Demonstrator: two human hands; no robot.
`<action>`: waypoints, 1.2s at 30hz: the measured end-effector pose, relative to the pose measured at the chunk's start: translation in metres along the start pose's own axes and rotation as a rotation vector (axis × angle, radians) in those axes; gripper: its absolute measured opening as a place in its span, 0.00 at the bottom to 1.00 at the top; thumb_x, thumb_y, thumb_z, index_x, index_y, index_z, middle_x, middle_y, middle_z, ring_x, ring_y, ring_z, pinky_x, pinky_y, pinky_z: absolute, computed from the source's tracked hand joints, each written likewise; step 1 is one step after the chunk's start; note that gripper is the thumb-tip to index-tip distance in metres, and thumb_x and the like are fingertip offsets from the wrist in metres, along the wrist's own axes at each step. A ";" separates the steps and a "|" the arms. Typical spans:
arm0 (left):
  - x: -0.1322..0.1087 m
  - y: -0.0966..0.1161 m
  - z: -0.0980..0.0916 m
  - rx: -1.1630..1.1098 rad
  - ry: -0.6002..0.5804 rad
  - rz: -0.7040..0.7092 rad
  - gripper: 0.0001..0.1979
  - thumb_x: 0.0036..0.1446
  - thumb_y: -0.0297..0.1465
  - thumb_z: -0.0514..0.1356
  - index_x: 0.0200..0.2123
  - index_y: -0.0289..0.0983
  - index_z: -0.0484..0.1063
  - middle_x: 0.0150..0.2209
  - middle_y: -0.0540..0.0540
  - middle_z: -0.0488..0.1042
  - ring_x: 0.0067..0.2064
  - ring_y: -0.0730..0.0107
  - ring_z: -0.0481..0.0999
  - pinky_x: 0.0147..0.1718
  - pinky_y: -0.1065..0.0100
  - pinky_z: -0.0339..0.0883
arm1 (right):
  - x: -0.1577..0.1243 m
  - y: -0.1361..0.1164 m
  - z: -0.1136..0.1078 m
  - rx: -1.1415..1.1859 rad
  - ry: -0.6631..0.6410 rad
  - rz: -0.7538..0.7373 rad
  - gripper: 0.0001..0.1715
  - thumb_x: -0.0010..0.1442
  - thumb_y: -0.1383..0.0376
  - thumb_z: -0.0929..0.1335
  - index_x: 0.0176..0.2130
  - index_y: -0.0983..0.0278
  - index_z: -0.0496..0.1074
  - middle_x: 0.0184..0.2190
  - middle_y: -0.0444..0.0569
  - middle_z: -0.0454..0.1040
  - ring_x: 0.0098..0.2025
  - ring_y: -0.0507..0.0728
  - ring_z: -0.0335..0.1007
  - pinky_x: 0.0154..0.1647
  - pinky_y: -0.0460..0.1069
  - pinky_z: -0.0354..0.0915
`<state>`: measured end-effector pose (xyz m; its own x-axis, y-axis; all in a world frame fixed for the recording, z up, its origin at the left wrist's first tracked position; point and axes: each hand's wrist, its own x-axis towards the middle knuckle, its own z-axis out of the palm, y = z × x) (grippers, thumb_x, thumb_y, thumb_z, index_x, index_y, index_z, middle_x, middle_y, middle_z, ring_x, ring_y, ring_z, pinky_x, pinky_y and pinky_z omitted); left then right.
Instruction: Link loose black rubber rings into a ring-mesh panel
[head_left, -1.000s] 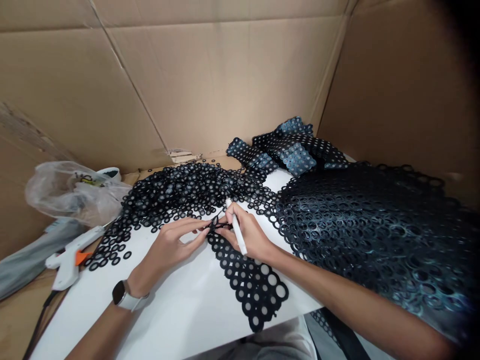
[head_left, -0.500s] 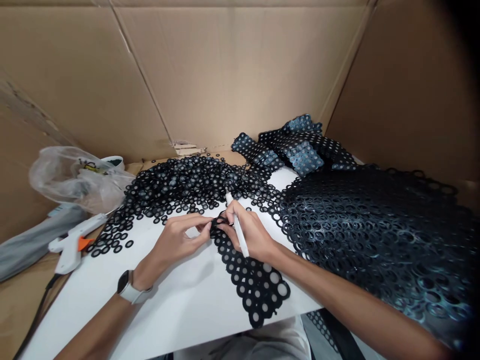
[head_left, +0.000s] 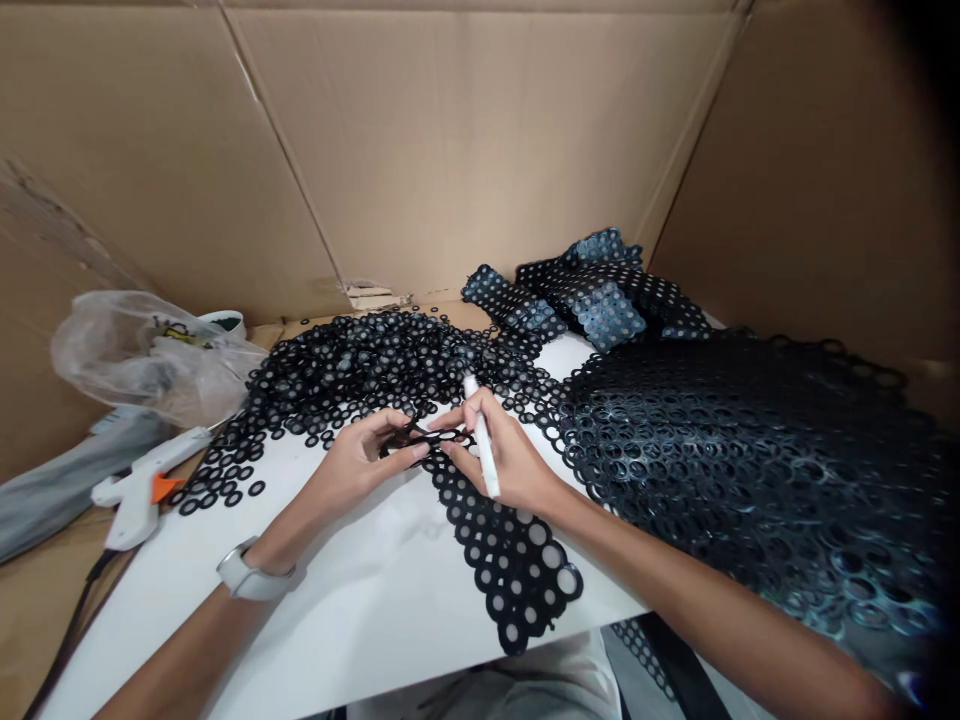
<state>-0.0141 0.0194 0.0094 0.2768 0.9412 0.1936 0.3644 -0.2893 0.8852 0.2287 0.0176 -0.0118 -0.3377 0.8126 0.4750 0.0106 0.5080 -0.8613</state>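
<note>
A strip of joined black rings [head_left: 499, 560] lies on the white board, its far end raised between my hands. My left hand [head_left: 371, 450] pinches the left side of that far end between thumb and fingers. My right hand [head_left: 499, 445] has its thumb and fingertips on the right side of the same end. Tucked along the right fingers is a white pen-like tool [head_left: 485, 450], tilted with its upper end away from me. Fingers partly cover the rings where both hands meet. Just beyond them spreads a heap of loose black rings [head_left: 360, 360].
A large sheet of linked black rings [head_left: 735, 450] covers the right side. Folded ring strips [head_left: 585, 280] lie at the back. To the left are a white glue gun [head_left: 142, 495] with an orange trigger, a clear plastic bag [head_left: 150, 350] and a white tub [head_left: 225, 323]. Cardboard walls [head_left: 480, 150] enclose the board.
My left hand has shifted slightly left and turned, spreading the strip's far end flatter and wider between the hands. My right hand and the white tool moved slightly right and up.
</note>
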 end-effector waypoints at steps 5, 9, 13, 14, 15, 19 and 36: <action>-0.001 0.012 0.007 -0.107 0.076 -0.105 0.18 0.60 0.47 0.76 0.40 0.39 0.81 0.39 0.46 0.81 0.40 0.63 0.80 0.36 0.67 0.77 | -0.007 -0.012 -0.004 -0.142 0.276 -0.142 0.18 0.71 0.60 0.72 0.40 0.54 0.58 0.34 0.44 0.77 0.33 0.58 0.73 0.39 0.53 0.67; -0.003 0.012 0.010 -0.257 0.090 -0.181 0.18 0.61 0.46 0.75 0.39 0.38 0.80 0.38 0.46 0.80 0.38 0.64 0.80 0.33 0.68 0.76 | -0.021 -0.013 0.000 -0.208 0.014 -0.227 0.19 0.76 0.56 0.65 0.31 0.55 0.61 0.23 0.42 0.66 0.24 0.56 0.61 0.29 0.53 0.61; -0.004 0.004 0.011 -0.321 0.090 -0.207 0.17 0.61 0.45 0.75 0.38 0.39 0.80 0.36 0.47 0.81 0.36 0.65 0.80 0.33 0.67 0.75 | -0.028 -0.007 0.013 -0.145 -0.175 -0.095 0.20 0.79 0.56 0.63 0.33 0.57 0.64 0.26 0.42 0.68 0.26 0.55 0.64 0.31 0.51 0.62; -0.004 0.001 0.010 -0.320 0.100 -0.215 0.17 0.60 0.46 0.76 0.38 0.39 0.80 0.36 0.47 0.81 0.36 0.64 0.81 0.33 0.66 0.75 | -0.027 -0.006 0.015 -0.117 -0.183 -0.043 0.19 0.79 0.56 0.63 0.34 0.57 0.65 0.27 0.42 0.69 0.27 0.54 0.65 0.31 0.50 0.62; -0.003 -0.002 0.010 -0.309 0.117 -0.219 0.18 0.59 0.47 0.76 0.38 0.39 0.81 0.36 0.47 0.81 0.36 0.63 0.81 0.32 0.66 0.75 | -0.027 -0.006 0.017 -0.092 -0.184 0.006 0.19 0.80 0.56 0.63 0.35 0.57 0.65 0.27 0.41 0.71 0.28 0.54 0.67 0.32 0.50 0.62; -0.002 -0.011 0.007 -0.209 0.150 -0.208 0.19 0.60 0.48 0.76 0.37 0.39 0.81 0.36 0.45 0.81 0.36 0.63 0.79 0.31 0.67 0.74 | -0.023 -0.009 0.015 -0.041 -0.187 0.120 0.20 0.81 0.55 0.62 0.35 0.57 0.66 0.27 0.41 0.74 0.28 0.55 0.69 0.33 0.50 0.64; -0.004 0.009 0.005 -0.013 0.208 -0.095 0.16 0.63 0.47 0.73 0.37 0.40 0.86 0.39 0.46 0.86 0.40 0.60 0.81 0.36 0.66 0.73 | -0.025 -0.007 0.013 0.038 -0.216 0.156 0.26 0.82 0.50 0.62 0.34 0.58 0.70 0.28 0.43 0.77 0.32 0.57 0.75 0.40 0.51 0.69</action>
<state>-0.0073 0.0118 0.0148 0.0525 0.9802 0.1909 0.3685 -0.1967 0.9086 0.2245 -0.0099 -0.0199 -0.5276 0.7985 0.2900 0.0442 0.3667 -0.9293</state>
